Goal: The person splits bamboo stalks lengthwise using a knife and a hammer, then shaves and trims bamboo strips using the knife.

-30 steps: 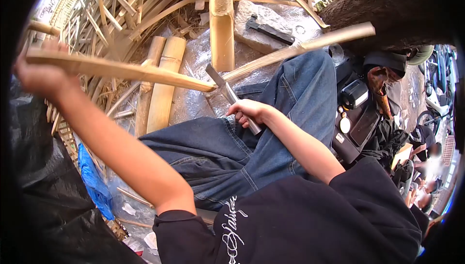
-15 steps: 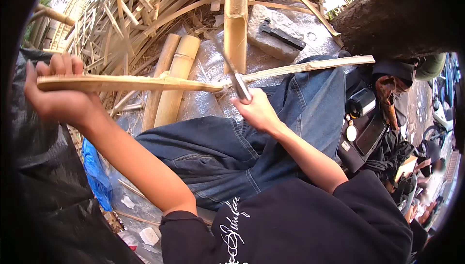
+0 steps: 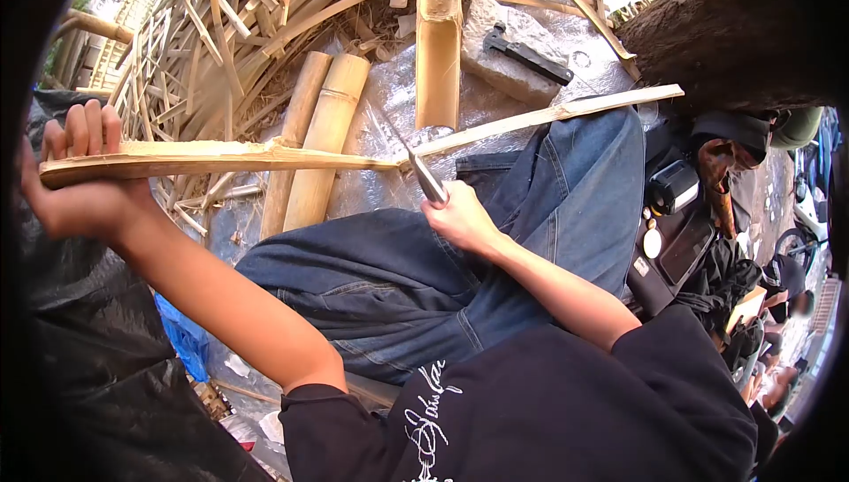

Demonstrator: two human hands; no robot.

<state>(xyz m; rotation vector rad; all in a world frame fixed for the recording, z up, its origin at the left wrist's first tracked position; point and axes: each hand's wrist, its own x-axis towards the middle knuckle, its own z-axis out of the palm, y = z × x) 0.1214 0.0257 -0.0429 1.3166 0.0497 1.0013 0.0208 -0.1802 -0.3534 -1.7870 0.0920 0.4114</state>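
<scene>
At the far left my left hand (image 3: pixel 84 203) is closed round the wide end of a split bamboo strip (image 3: pixel 221 156). The strip runs rightward in front of me, its thin pale far part (image 3: pixel 566 111) passing over my right knee. My right hand (image 3: pixel 464 219) grips a knife (image 3: pixel 429 181) with a narrow blade pointing up and left. Where the strip narrows, the blade crosses it and appears to touch it. My fist hides most of the knife's handle.
Two bamboo lengths (image 3: pixel 327 141) lie beyond my legs, left of an upright half-split bamboo piece (image 3: pixel 438 66). A black tool (image 3: pixel 528 59) rests on a stone block (image 3: pixel 504 75). Bamboo slats (image 3: pixel 190 49) pile up behind. A trunk (image 3: pixel 707 26) and a black bag (image 3: pixel 676 256) are right.
My left hand has moved left, drawing the bamboo strip that way. The knife stays near the strip's middle, with my right hand slightly lower. The view has shifted a little.
</scene>
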